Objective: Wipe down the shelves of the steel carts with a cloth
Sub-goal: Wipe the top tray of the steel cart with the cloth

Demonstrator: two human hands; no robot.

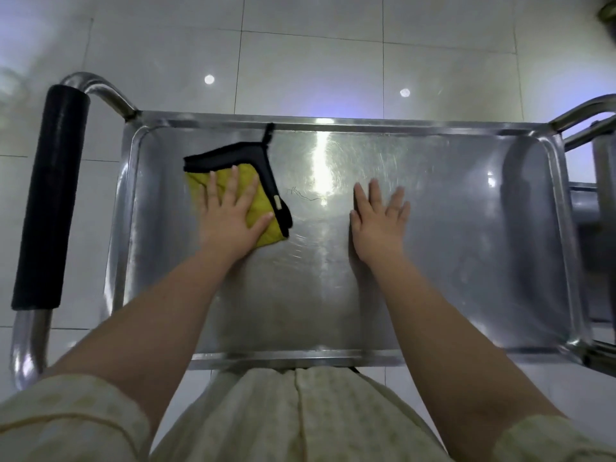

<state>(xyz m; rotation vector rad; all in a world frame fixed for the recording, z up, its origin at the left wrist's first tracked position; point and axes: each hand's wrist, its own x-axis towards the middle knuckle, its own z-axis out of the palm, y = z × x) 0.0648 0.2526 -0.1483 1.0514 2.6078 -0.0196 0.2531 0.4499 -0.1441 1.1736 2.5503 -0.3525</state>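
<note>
The steel cart's top shelf (466,261) fills the middle of the head view, a shallow tray with a raised rim. A folded yellow cloth with black edging (260,181) lies on its left half, a black loop reaching the far rim. My left hand (230,215) presses flat on the cloth, fingers straight and spread. My right hand (380,221) rests flat on the bare steel near the shelf's middle, fingers spread, holding nothing. A thin loose thread (301,194) lies on the steel between the hands.
The cart's push handle with a black foam grip (50,195) runs along the left side. Steel tubing of the frame or of another cart (590,155) shows at the right edge. White floor tiles (300,61) surround the cart. My pale clothing is at the near rim.
</note>
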